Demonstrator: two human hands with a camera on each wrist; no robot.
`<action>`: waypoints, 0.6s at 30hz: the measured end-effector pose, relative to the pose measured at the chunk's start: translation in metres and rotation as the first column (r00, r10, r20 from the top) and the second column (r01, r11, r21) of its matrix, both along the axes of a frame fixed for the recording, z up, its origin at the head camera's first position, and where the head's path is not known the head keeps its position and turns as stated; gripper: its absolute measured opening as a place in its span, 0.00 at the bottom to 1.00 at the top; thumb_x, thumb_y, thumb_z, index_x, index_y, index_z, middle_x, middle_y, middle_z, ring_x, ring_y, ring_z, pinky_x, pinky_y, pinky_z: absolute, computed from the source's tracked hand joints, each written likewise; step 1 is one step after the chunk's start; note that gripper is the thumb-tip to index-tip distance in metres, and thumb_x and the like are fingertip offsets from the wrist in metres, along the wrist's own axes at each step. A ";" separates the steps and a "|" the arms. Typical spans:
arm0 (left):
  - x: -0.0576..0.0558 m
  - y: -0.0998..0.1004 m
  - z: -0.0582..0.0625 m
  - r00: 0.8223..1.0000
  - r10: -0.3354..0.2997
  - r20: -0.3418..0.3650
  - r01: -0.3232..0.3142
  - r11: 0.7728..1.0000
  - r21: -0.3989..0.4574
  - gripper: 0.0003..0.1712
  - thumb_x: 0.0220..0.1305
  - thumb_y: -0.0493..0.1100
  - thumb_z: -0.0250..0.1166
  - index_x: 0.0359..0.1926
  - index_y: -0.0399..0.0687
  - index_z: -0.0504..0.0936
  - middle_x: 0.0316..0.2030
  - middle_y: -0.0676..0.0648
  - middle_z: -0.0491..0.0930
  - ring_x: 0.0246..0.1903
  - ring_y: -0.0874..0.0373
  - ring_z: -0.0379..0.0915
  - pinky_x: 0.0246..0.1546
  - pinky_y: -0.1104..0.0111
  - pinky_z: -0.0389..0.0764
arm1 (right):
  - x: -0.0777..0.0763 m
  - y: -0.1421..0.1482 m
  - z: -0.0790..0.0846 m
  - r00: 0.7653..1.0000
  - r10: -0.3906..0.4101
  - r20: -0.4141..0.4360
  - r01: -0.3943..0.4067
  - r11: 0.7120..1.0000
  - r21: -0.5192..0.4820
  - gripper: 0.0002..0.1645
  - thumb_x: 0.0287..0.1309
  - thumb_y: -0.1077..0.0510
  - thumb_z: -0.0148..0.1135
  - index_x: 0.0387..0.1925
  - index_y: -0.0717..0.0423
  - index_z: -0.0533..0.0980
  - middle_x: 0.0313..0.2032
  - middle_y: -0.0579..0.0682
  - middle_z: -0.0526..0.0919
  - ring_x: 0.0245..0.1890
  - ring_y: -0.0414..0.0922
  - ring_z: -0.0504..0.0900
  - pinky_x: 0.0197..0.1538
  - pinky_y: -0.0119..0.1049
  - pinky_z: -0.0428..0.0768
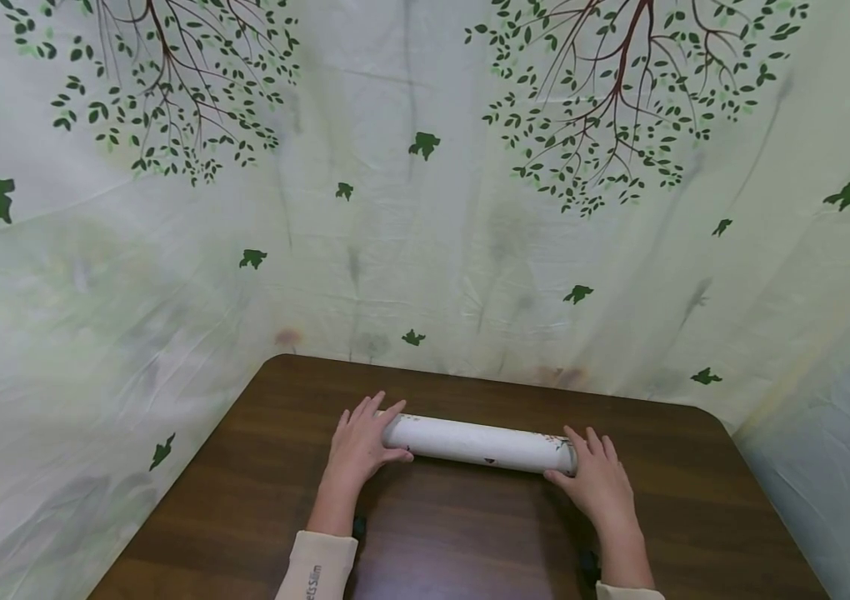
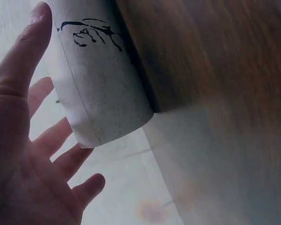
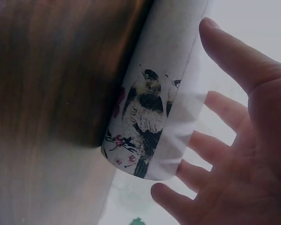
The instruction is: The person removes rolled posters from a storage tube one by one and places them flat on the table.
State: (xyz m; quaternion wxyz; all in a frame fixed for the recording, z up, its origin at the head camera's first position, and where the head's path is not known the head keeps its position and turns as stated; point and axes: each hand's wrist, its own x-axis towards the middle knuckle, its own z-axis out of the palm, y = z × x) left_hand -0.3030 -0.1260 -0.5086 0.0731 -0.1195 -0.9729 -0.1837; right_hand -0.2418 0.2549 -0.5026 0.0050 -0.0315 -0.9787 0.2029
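- The left end of the white tube [image 1: 481, 443] was hidden behind the left hand [image 1: 361, 442]; the fingers of the right hand [image 1: 599, 483] partly covered the other end.
- One small dark mark on the tube's side was too tiny to identify in the head view.
- A second printed bird [image 3: 172, 91] was partly hidden by the tube's curve.
- The bottom edge cut off the table [image 1: 470, 533], the left sleeve [image 1: 317, 567] with its partial lettering, and the right sleeve [image 1: 627, 593].
- The top edge cropped both printed trees [image 1: 623, 67].
- A reddish patch [image 2: 151, 211] on the cloth was blurred.
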 end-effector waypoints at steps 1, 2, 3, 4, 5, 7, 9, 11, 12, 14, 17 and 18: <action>0.000 0.000 -0.001 1.000 -0.001 0.003 0.001 1.000 0.004 0.55 0.47 0.63 0.84 0.76 0.64 0.73 0.80 0.40 0.65 0.80 0.38 0.58 0.78 0.35 0.59 | 0.000 0.000 -0.001 1.000 0.005 -0.005 -0.005 1.000 0.005 0.54 0.62 0.40 0.74 0.81 0.54 0.61 0.80 0.74 0.55 0.80 0.76 0.49 0.73 0.77 0.59; 0.000 0.001 -0.002 1.000 -0.004 0.002 0.004 1.000 0.009 0.54 0.46 0.62 0.85 0.76 0.64 0.74 0.79 0.40 0.66 0.79 0.37 0.59 0.77 0.36 0.60 | 0.000 0.000 -0.002 1.000 0.008 -0.007 -0.008 1.000 0.008 0.54 0.62 0.41 0.75 0.81 0.55 0.61 0.79 0.74 0.55 0.80 0.76 0.49 0.74 0.76 0.59; 0.000 0.001 -0.003 1.000 -0.008 0.000 0.008 1.000 0.015 0.54 0.46 0.61 0.85 0.75 0.63 0.75 0.79 0.40 0.67 0.79 0.37 0.60 0.77 0.37 0.61 | 0.000 0.000 -0.002 1.000 0.011 -0.010 -0.011 1.000 0.011 0.53 0.62 0.42 0.75 0.81 0.55 0.62 0.79 0.75 0.56 0.80 0.76 0.49 0.74 0.76 0.60; 0.001 0.001 -0.004 1.000 -0.011 -0.001 0.011 1.000 0.022 0.53 0.46 0.60 0.85 0.75 0.62 0.75 0.78 0.39 0.68 0.79 0.36 0.61 0.77 0.37 0.62 | 0.000 0.000 -0.003 1.000 0.014 -0.011 -0.014 1.000 0.012 0.53 0.62 0.42 0.75 0.81 0.55 0.62 0.79 0.75 0.56 0.80 0.76 0.49 0.74 0.75 0.60; 0.002 0.001 -0.005 1.000 -0.015 -0.004 0.016 1.000 0.027 0.53 0.47 0.60 0.86 0.74 0.61 0.76 0.77 0.39 0.69 0.78 0.36 0.61 0.77 0.38 0.62 | 0.000 0.000 -0.004 1.000 0.015 -0.013 -0.015 1.000 0.014 0.52 0.62 0.43 0.75 0.80 0.55 0.63 0.79 0.75 0.56 0.80 0.76 0.48 0.74 0.75 0.60; 0.004 0.001 -0.006 1.000 -0.024 -0.013 0.025 0.999 0.033 0.51 0.47 0.58 0.86 0.73 0.59 0.77 0.75 0.38 0.71 0.77 0.35 0.63 0.77 0.38 0.63 | 0.000 0.000 -0.005 1.000 0.016 -0.014 -0.015 1.000 0.015 0.51 0.62 0.44 0.75 0.80 0.55 0.63 0.79 0.74 0.56 0.80 0.75 0.48 0.74 0.75 0.61; 0.005 0.000 -0.007 0.999 -0.030 -0.023 0.031 0.999 0.034 0.50 0.48 0.57 0.86 0.73 0.58 0.78 0.73 0.37 0.73 0.75 0.35 0.65 0.76 0.39 0.64 | 0.001 0.000 -0.006 1.000 0.015 -0.016 -0.015 1.000 0.021 0.50 0.63 0.45 0.75 0.80 0.54 0.64 0.79 0.74 0.56 0.80 0.75 0.48 0.73 0.75 0.63; 0.007 0.000 -0.009 0.999 -0.032 -0.029 0.032 0.999 0.027 0.48 0.49 0.56 0.85 0.72 0.57 0.79 0.71 0.38 0.75 0.74 0.35 0.66 0.77 0.40 0.64 | 0.001 -0.001 -0.007 1.000 0.014 -0.021 -0.013 0.999 0.031 0.49 0.63 0.46 0.75 0.79 0.54 0.65 0.79 0.73 0.58 0.80 0.74 0.49 0.72 0.75 0.64; 0.007 0.001 -0.009 0.999 -0.030 -0.034 0.031 0.999 0.022 0.48 0.49 0.56 0.85 0.72 0.57 0.79 0.71 0.38 0.75 0.74 0.36 0.66 0.77 0.40 0.65 | 0.002 -0.001 -0.007 1.000 0.012 -0.024 -0.012 0.999 0.036 0.49 0.63 0.46 0.75 0.79 0.54 0.65 0.79 0.73 0.58 0.80 0.74 0.50 0.71 0.75 0.65; 0.007 0.001 -0.010 0.999 -0.024 -0.046 0.025 1.000 0.013 0.46 0.49 0.56 0.85 0.70 0.57 0.80 0.70 0.38 0.76 0.73 0.37 0.67 0.77 0.42 0.65 | 0.002 0.000 -0.008 0.999 0.011 -0.036 -0.009 0.999 0.045 0.48 0.63 0.47 0.76 0.78 0.53 0.66 0.78 0.73 0.60 0.80 0.74 0.51 0.70 0.74 0.67; 0.007 0.004 -0.010 0.998 -0.024 -0.059 0.025 1.000 0.014 0.43 0.51 0.55 0.85 0.68 0.55 0.82 0.68 0.38 0.78 0.72 0.37 0.68 0.77 0.43 0.65 | 0.003 0.001 -0.009 0.998 0.005 -0.065 -0.001 0.998 0.056 0.45 0.62 0.49 0.77 0.76 0.53 0.69 0.77 0.72 0.63 0.79 0.73 0.54 0.68 0.74 0.70; 0.006 0.005 -0.010 0.997 -0.028 -0.067 0.029 0.999 0.017 0.41 0.51 0.54 0.85 0.67 0.53 0.83 0.67 0.38 0.79 0.72 0.37 0.69 0.77 0.44 0.66 | 0.004 0.001 -0.009 0.997 0.003 -0.075 0.001 0.998 0.059 0.45 0.62 0.50 0.77 0.76 0.54 0.69 0.76 0.72 0.64 0.78 0.73 0.55 0.68 0.74 0.70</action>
